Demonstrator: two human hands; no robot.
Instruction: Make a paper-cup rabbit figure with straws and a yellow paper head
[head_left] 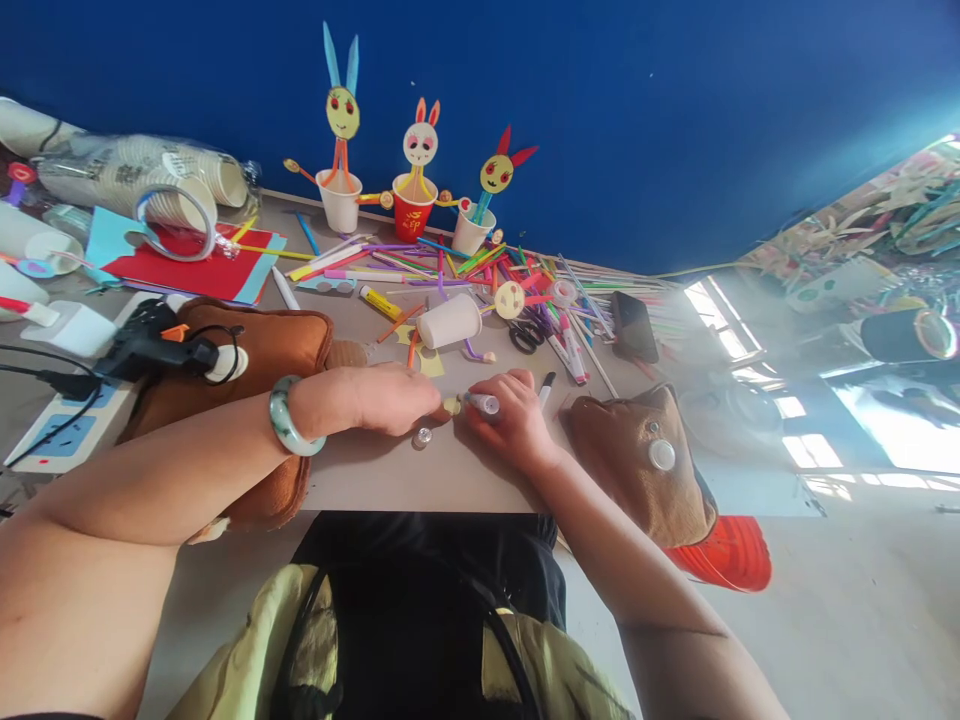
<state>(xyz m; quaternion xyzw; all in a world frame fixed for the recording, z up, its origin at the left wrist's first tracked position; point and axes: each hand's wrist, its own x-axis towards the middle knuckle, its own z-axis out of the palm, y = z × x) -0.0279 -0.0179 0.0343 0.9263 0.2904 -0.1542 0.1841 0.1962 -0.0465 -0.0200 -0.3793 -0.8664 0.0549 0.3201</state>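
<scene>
My left hand [367, 398], with a jade-like bangle on its wrist, is closed near the table's front edge. Its fingertips pinch a small yellowish piece [451, 406], partly hidden. My right hand [514, 415] is wrapped round a small whitish tube [484, 403], like a glue bottle, whose tip points at that piece. A small clear cap [422, 438] lies on the table just below my left fingers. Beyond both hands, a white paper cup [450, 321] lies on its side with pipe-cleaner limbs and a round pale face [509, 299] attached.
Three cup puppets, including a red cup [415, 215], stand against the blue wall. Pipe cleaners, black scissors [527, 335], markers and a phone [634, 327] are scattered behind. A brown cushion [225, 370] with a plugged-in cable lies left, another brown cushion [637, 455] right.
</scene>
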